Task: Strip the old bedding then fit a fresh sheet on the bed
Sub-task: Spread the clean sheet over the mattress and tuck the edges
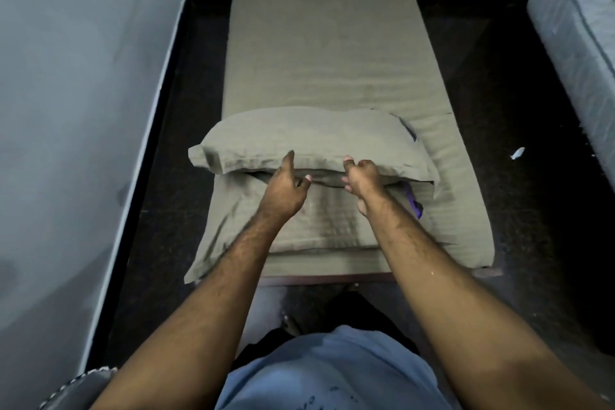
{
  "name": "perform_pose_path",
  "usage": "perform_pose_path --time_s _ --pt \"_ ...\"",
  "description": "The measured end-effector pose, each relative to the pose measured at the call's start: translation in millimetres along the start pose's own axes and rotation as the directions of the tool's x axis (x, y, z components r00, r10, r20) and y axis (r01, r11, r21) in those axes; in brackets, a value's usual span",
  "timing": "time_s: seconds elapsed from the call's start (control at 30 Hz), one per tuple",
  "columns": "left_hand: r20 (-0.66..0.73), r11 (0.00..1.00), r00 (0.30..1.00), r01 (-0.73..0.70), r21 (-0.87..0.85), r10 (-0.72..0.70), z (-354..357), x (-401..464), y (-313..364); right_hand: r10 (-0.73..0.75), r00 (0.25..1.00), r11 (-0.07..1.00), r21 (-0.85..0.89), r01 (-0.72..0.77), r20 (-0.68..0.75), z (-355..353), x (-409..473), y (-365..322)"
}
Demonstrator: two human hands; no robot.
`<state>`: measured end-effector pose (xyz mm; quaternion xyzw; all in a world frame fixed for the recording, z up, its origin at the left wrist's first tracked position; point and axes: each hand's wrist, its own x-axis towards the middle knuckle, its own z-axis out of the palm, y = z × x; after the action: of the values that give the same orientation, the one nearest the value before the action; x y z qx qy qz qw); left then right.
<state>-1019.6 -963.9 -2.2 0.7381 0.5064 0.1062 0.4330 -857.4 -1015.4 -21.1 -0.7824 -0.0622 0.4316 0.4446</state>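
**Stripping barely begun: pillows first, sheet still on**

The upper pillow (309, 140) lies across the near end of the bed, stacked on a lower pillow (299, 220) in matching olive covers. The left hand (284, 188) rests at its near edge with the thumb raised on top and the fingers reaching under the flap. The right hand (362, 180) pinches the same edge, fingers curled round it. The olive sheet (319, 43) still covers the whole mattress, smooth and tucked. Judging from this, lifting the pillows off is the step in hand; the sheet remains to be stripped, and no fresh sheet is in sight. A second, grey mattress (579, 30) stands apart at right across dark floor (506, 83).
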Motion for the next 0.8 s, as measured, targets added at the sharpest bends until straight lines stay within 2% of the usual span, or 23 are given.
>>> perform_pose_path --time_s 0.1,0.2,0.3,0.4,0.47,0.53,0.6,0.67,0.7,0.73,0.8 --pt "0.005 0.999 0.999 0.048 -0.026 -0.048 5 14 -7 0.172 0.984 0.970 0.164 -0.179 0.055 6 24 -8" --pt "0.042 0.981 0.985 0.168 -0.092 -0.165 8 30 -17 0.298 0.933 0.906 0.248 -0.344 0.204 13 49 -8" --pt "0.015 0.933 0.956 0.288 -0.215 -0.292 20 41 -30 0.346 0.899 0.874 0.258 -0.413 0.267 25 72 -8" --pt "-0.009 0.834 0.898 0.405 -0.376 -0.440 30 58 -45 0.388 0.888 0.858 0.254 -0.446 0.247 40 88 -10" --pt "0.049 0.726 0.840 0.495 -0.477 -0.541 33 64 -50 0.406 0.895 0.852 0.277 -0.444 0.186 46 97 -6" --pt "0.183 0.555 0.811 0.526 -0.645 -0.556 24 63 -50 0.406 0.905 0.842 0.334 -0.423 0.124 55 104 -4" --pt "0.304 0.268 0.819 0.471 -0.841 -0.486 -4 70 -56 0.398 0.913 0.807 0.439 -0.394 0.088 61 103 -6" --pt "0.289 -0.060 0.815 0.300 -0.952 -0.502 -33 99 -67 0.367 0.927 0.785 0.510 -0.352 0.075 66 95 -17" --pt "0.259 -0.139 0.793 0.219 -0.966 -0.551 -47 117 -71 0.343 0.937 0.790 0.519 -0.328 0.070 70 90 -25" --pt "0.254 -0.154 0.773 0.202 -0.967 -0.582 -64 133 -72 0.307 0.950 0.811 0.507 -0.292 0.055 76 81 -31" --pt "0.249 -0.061 0.750 0.268 -0.961 -0.613 -84 162 -64 0.211 0.977 0.865 0.464 -0.192 0.011 82 68 -48"
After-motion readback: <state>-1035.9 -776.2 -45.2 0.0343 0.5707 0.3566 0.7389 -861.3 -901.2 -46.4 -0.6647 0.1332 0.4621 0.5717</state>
